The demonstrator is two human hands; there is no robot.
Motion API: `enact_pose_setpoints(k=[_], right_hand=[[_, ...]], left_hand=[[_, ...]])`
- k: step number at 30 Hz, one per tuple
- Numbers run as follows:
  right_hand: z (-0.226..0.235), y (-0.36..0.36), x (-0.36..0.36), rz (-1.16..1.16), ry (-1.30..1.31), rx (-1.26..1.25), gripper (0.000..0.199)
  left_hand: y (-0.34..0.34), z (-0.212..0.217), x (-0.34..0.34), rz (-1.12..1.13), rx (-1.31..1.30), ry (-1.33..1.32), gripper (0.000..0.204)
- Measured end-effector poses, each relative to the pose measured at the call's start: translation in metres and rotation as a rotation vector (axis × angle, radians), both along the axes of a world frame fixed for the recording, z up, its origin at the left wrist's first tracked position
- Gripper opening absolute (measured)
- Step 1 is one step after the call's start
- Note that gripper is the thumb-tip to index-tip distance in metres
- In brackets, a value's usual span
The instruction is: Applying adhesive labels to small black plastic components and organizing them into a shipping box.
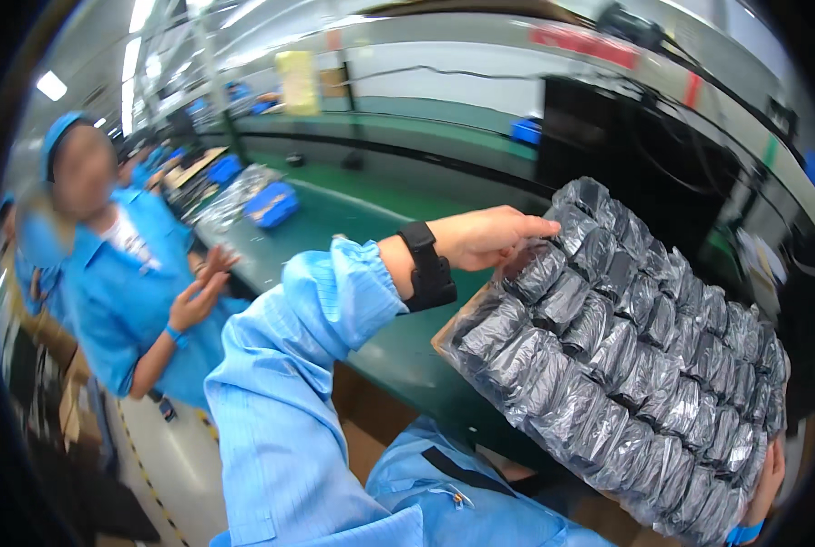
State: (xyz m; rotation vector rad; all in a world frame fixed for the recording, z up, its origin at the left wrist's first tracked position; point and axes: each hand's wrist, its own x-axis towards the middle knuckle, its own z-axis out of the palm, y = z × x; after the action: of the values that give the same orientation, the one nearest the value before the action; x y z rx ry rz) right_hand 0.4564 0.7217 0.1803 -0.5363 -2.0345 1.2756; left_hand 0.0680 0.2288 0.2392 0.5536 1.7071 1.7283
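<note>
A wide load of dark parts (640, 365), each wrapped in clear plastic and packed in rows, slants across my right side. What the parts are, I cannot tell through the wrapping. Under them a strip of brown cardboard tray (457, 324) shows at the near left edge. My left hand (489, 235), below a black wristband, is closed on the tray's far left corner, its index finger stretched over the wrapped parts. At the right end my right hand (772, 474) grips the tray's edge; most of its fingers are hidden.
A green workbench (398, 337) runs behind the tray, with a blue bin (271, 204) and clear plastic bags (230, 205) on it. A black monitor-like panel (626, 137) stands at the back right. Close on the left stands a co-worker in blue (134, 292), hands together.
</note>
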Motion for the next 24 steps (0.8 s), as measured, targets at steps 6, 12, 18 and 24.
enact_pose_setpoints(k=[6, 12, 18, 24], right_hand=[[-0.026, 0.03, -0.033, 0.176, 0.099, 0.069, 0.042], [-0.037, -0.005, -0.051, 0.328, 0.283, -0.271, 0.045], [-0.051, -0.086, -0.078, 0.39, 0.179, -0.383, 0.053], [-0.034, -0.101, -0.079, 0.403, 0.14, -0.431, 0.058]], left_hand=[[0.006, -0.003, 0.043, 0.088, 0.041, 0.058, 0.023], [-0.009, -0.02, 0.099, 0.275, 0.013, 0.063, 0.031], [-0.057, -0.011, 0.104, 0.415, -0.079, 0.019, 0.031], [-0.077, -0.052, 0.046, 0.458, -0.146, -0.08, 0.044]])
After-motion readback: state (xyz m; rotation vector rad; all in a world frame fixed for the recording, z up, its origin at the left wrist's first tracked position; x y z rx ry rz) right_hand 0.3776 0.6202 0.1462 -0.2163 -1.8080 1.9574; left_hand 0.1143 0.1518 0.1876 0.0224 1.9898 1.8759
